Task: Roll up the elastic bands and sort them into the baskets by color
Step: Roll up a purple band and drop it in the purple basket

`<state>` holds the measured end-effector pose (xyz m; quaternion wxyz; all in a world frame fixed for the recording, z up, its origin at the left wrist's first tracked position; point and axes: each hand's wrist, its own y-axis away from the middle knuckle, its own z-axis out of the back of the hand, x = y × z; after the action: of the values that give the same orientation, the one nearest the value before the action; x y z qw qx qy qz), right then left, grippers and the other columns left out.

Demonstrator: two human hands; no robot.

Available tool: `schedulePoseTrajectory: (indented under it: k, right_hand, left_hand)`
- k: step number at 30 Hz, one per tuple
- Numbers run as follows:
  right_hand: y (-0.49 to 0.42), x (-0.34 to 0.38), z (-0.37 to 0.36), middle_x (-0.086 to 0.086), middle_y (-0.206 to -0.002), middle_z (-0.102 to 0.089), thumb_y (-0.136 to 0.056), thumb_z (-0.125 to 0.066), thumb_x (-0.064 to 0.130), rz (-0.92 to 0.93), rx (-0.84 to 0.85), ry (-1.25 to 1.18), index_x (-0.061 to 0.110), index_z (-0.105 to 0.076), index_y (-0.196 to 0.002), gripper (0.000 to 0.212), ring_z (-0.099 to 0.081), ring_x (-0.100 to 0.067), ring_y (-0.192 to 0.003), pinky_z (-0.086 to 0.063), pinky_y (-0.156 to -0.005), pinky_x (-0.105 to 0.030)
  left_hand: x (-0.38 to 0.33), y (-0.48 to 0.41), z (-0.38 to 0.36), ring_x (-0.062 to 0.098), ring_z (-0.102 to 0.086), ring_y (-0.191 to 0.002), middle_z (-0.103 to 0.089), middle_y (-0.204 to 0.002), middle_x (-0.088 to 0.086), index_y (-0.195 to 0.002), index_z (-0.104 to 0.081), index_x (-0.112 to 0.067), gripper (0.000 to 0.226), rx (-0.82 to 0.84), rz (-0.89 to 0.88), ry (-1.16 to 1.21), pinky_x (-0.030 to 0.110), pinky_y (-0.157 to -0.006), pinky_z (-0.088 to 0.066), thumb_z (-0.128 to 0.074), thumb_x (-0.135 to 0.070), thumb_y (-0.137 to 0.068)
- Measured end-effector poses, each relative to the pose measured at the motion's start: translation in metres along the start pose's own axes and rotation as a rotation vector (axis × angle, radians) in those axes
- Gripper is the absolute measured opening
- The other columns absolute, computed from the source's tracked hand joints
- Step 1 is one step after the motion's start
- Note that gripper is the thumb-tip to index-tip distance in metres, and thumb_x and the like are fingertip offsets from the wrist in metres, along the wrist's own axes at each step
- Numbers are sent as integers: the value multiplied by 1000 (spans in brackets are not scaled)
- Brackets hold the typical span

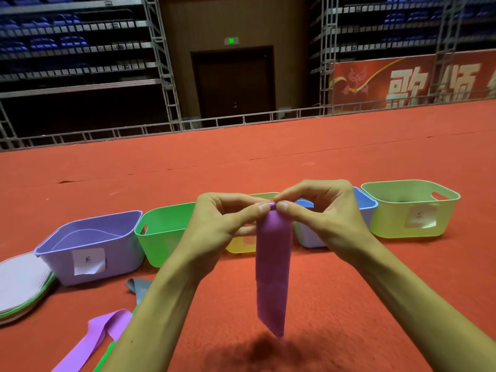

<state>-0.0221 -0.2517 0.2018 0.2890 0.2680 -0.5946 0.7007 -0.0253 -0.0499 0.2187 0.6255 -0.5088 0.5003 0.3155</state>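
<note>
A purple elastic band (pixel 272 267) hangs down in front of me, its top edge pinched between my left hand (pixel 222 224) and my right hand (pixel 319 210). The lower end dangles just above the red carpet. Behind my hands stands a row of baskets: purple (pixel 91 245), green (pixel 163 232), yellow (pixel 241 245) mostly hidden, blue (pixel 365 208) partly hidden, and pale green (pixel 410 208). Another purple band (pixel 94 336), a green band (pixel 106 355) and a grey band (pixel 138 287) lie on the carpet at lower left.
A stack of flat basket lids (pixel 21 285) lies at the far left beside the purple basket. Red carpet (pixel 268 162) stretches beyond the baskets to a metal railing (pixel 161 127). Paper labels are stuck on the baskets' fronts.
</note>
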Motion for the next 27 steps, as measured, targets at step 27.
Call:
schedulePoseTrajectory:
  k: [27]
  right_hand:
    - [11, 1, -31, -9, -72, -72, -73, -65, -24, -145, -291, -197, 8, -77, -66, 35, -66, -16, -71, -52, -68, -24]
  left_hand:
    - [16, 5, -15, 22, -74, -85, -78, -97, 11, -96, -80, -12, 27, -94, 73, 107, 33, -75, -58, -85, -18, -70]
